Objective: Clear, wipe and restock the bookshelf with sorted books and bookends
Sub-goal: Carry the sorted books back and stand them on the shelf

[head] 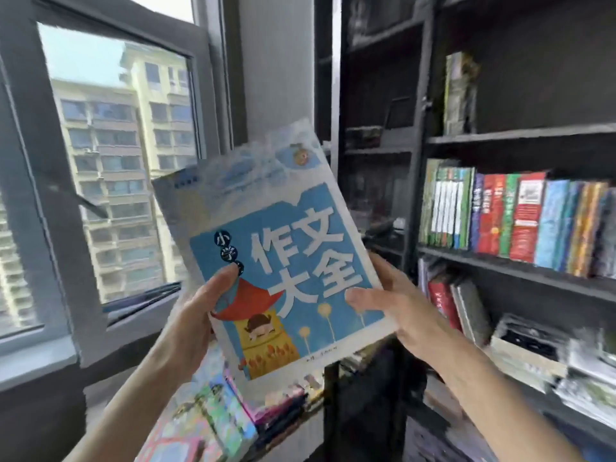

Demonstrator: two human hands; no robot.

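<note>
Head view.

- **Blue-covered book** [276, 261]: centre of frame, held up with its cover facing the camera, probably so the title can be read for sorting.
- **Left hand** [196, 315]: grips the book's left edge, thumb on the cover, fingers hidden behind.
- **Right hand** [400, 305]: grips the right edge the same way.
- **Bookshelf** [500, 139]: right of frame, partly stocked with a row of upright books [516, 218]. The lower shelves are blurred, and no bookends can be made out.
- **Colourful pile** [213, 418]: lower centre, cut off by the frame.
</note>
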